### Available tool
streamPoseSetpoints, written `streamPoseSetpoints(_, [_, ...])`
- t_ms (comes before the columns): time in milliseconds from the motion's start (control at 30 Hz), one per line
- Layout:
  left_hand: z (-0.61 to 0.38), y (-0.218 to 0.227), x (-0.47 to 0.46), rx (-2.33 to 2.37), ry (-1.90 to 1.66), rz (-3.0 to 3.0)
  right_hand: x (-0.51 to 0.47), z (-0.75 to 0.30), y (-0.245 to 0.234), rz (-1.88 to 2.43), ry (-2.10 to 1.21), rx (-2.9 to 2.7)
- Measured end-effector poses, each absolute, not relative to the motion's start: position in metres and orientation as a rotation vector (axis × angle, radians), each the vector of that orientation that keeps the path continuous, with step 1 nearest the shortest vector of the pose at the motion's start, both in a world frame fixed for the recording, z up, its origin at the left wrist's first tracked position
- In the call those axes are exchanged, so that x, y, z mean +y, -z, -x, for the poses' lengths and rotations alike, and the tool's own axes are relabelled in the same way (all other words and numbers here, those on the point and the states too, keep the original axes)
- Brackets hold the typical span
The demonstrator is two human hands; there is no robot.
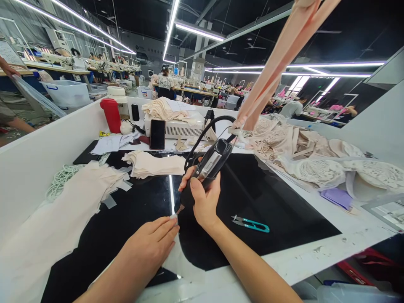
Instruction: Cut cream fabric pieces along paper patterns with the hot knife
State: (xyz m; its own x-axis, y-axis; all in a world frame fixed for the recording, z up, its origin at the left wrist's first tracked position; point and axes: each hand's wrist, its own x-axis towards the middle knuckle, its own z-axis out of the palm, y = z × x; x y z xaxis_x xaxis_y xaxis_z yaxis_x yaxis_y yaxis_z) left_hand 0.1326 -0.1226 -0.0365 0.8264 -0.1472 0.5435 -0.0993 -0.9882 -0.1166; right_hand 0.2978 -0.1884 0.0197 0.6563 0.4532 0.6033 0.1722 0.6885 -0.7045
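My right hand [205,195] is wrapped round a black corded handheld tool [213,162] with a silvery plate on its side. Its narrow copper-coloured tip points down and left; the tool's exact kind is unclear. A peach elastic strap [263,84] stretches from above to the tool's upper end. My left hand [153,242] lies low over the black work mat [252,185], fingers together on a small pale, translucent piece [174,218] right by the tip. Most of that piece is hidden under the fingers. Teal thread snips [251,224] lie right of my right forearm.
Cream fabric pieces [63,219] are piled at left, beside pale green cord [63,181]. Another fabric stack [158,164] lies behind my hands. A phone [157,134] leans upright near a red cup [111,115]. Lace bra parts [293,139] are heaped at right. White walls [47,147] edge the table.
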Motion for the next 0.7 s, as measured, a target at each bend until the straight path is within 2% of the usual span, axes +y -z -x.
streamPoseSetpoints(700, [-0.134, 0.0414, -0.1233, 0.209, 0.912, 2.921, -0.1894, -0.2963, -0.0224, 0.847, -0.197, -0.814])
